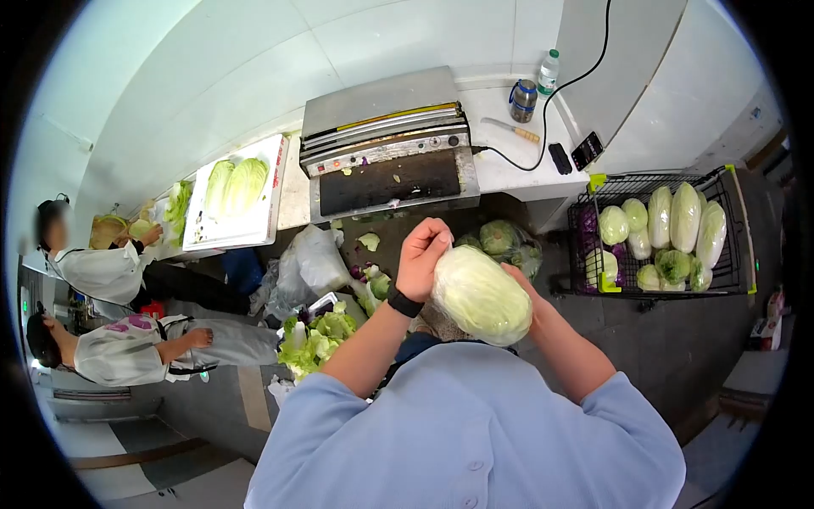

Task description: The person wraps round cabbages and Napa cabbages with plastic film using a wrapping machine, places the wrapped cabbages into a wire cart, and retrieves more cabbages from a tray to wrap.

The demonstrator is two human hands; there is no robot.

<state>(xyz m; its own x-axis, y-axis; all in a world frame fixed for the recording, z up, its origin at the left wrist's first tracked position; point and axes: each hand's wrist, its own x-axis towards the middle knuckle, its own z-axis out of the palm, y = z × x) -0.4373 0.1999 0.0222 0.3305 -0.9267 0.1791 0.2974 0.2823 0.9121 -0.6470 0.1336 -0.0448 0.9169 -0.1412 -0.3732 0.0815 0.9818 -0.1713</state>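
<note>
An oblong, pale-green cabbage in clear film (482, 294) is gripped mid-air between the curled left hand (421, 259) and the right hand (520, 287), mostly hidden behind it. Wrapping looks pretty much done here. Plenty more pale cabbages (685, 217) are piled in the black wire cart (609, 287); two bare-looking, leafy green heads (247, 188) on the white rectangular board (265, 223) are probably left. Its red edge print (279, 180) can't be read.

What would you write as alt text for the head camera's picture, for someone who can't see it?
A pale cabbage, apparently film-wrapped, is held between the left hand and right hand of someone in a light-blue shirt. Ahead, a metal machine sits on a counter; a cabbage-filled wire cart stands right, two other people left.
</note>
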